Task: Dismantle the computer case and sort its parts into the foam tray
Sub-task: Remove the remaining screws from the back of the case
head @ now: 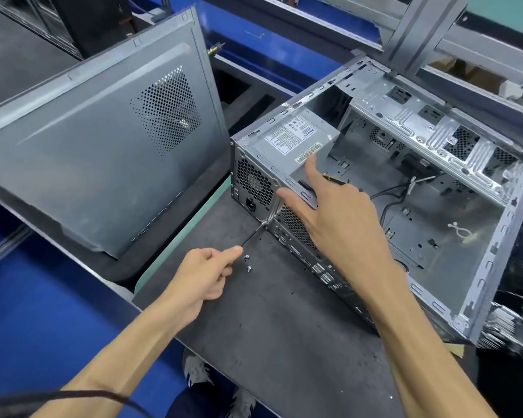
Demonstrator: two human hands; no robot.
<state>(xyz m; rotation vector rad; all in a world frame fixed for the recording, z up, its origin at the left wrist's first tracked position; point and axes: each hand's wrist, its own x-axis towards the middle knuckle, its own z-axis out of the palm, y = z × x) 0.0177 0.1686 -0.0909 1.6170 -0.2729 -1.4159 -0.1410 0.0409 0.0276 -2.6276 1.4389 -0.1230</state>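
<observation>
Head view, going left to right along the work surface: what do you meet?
Removed side panel → left hand holding the screwdriver → loose screws → power supply → right hand → open computer case.

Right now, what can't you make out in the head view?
- Screwdriver handle: hidden in the left hand; only the shaft shows.
- Screw at its tip: too small, glare on the case corner.
- PSU label text: too small, blurred.
- Case rear ports: covered by the right hand and forearm.
- Foam tray: cannot be identified with confidence.
- Two loose screws: type unreadable.
- Side panel: left edge cut off by the frame.
</observation>
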